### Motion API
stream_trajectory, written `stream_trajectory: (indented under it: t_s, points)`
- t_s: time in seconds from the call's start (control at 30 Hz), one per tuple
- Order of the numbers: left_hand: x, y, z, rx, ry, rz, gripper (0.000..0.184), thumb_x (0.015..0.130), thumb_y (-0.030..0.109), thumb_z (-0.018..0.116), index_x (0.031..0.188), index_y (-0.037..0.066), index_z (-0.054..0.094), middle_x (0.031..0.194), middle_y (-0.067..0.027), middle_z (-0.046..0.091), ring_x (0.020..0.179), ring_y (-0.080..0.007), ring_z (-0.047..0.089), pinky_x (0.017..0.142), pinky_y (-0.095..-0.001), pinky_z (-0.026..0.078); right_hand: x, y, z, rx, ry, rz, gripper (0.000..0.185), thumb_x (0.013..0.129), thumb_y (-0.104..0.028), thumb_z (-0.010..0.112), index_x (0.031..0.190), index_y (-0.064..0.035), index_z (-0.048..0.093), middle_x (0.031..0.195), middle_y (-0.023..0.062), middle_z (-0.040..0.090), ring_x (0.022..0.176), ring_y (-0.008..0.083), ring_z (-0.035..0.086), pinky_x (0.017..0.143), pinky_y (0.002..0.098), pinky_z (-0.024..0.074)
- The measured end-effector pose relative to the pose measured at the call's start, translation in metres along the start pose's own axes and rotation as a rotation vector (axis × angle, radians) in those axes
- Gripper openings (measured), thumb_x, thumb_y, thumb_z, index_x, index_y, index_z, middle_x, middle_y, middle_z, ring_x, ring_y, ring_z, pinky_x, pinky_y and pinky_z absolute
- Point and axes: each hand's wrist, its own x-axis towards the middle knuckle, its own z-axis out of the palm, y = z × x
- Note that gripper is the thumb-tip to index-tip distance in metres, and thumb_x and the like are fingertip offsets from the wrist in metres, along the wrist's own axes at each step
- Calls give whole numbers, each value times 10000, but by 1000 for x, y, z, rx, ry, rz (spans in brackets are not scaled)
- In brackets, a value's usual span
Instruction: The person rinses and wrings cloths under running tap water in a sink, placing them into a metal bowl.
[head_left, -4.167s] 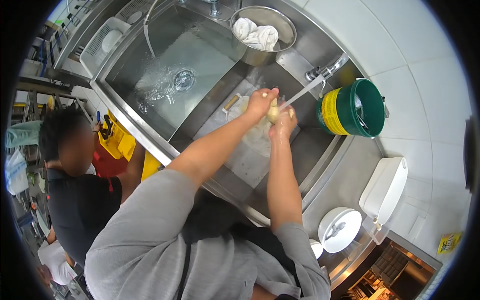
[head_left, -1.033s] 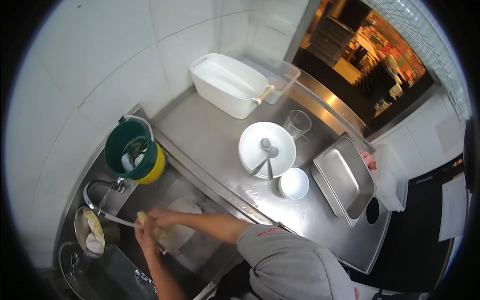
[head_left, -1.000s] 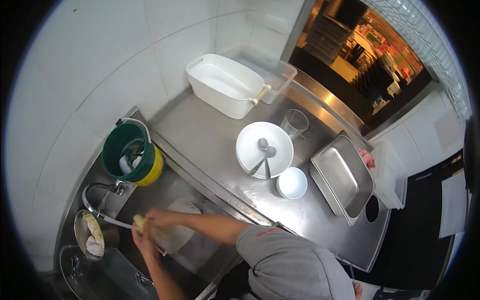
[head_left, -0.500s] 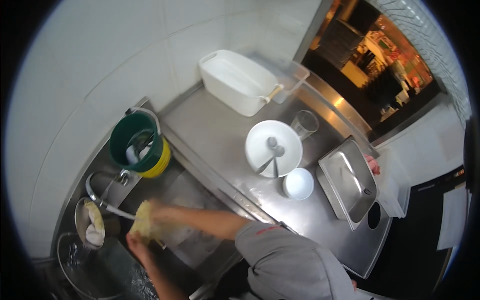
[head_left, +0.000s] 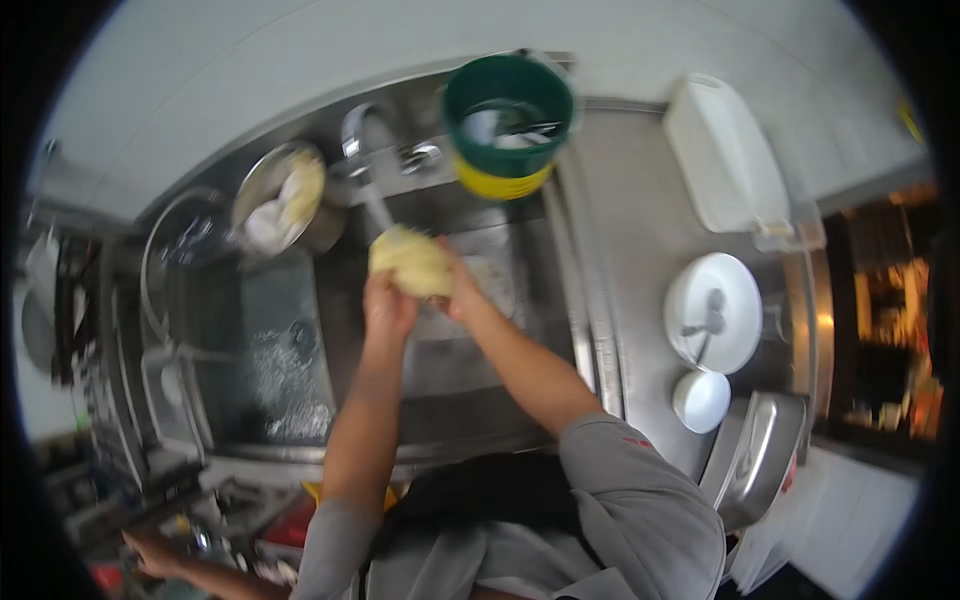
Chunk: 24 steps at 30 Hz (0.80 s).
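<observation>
A pale yellow, soft-looking bundle [head_left: 412, 262], its kind not clear, is gripped between both hands over the right sink basin. My left hand [head_left: 388, 305] holds its lower left side, fingers closed against it. Around the right side wraps my right hand [head_left: 462, 286]. Water from the curved faucet [head_left: 358, 135] runs onto the bundle's top. To the left, a tilted steel pot [head_left: 245, 200] contains white and yellowish soft pieces [head_left: 290, 205].
A green bucket [head_left: 475, 95] with utensils stands behind the sink, stacked in a yellow one [head_left: 500, 183]. Water fills the left basin [head_left: 225, 350]. On the right counter are a white tub [head_left: 715, 150], bowls [head_left: 745, 300] and steel pans [head_left: 770, 450]. Another person's hand [head_left: 150, 553] shows lower left.
My view has swung round toward the sink, so its contents appear further right and more upright. Both hands still hold the yellow bundle under the faucet.
</observation>
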Motion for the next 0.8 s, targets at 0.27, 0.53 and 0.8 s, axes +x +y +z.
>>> stream_trajectory:
  t_s: [0.27, 0.53, 0.8]
  points:
    - [-8, 32, 28, -8, 162, -343, 328, 975, 267, 522, 1213, 43, 549, 1114, -128, 628, 1020, -291, 632, 860, -394, 542, 13, 0, 41, -783, 1, -537, 226, 797, -167, 720, 926, 13, 674, 889, 124, 701, 775, 258, 692, 731, 396, 548]
    - [29, -6, 18, -264, 409, 16, 375, 1031, 409, 459, 1090, 56, 572, 1038, -122, 636, 942, -299, 641, 838, -438, 550, 36, 38, 25, -390, 334, -689, 170, 842, -178, 746, 893, -39, 664, 851, 73, 675, 765, 209, 650, 701, 348, 520]
    - [35, 19, 6, 493, 493, 121, 469, 947, 467, 619, 1161, 54, 566, 1103, -129, 647, 1028, -282, 637, 882, -461, 533, 30, 30, 45, -597, 311, -574, 282, 888, -270, 718, 1095, -88, 660, 993, 99, 688, 909, 265, 672, 810, 378, 525]
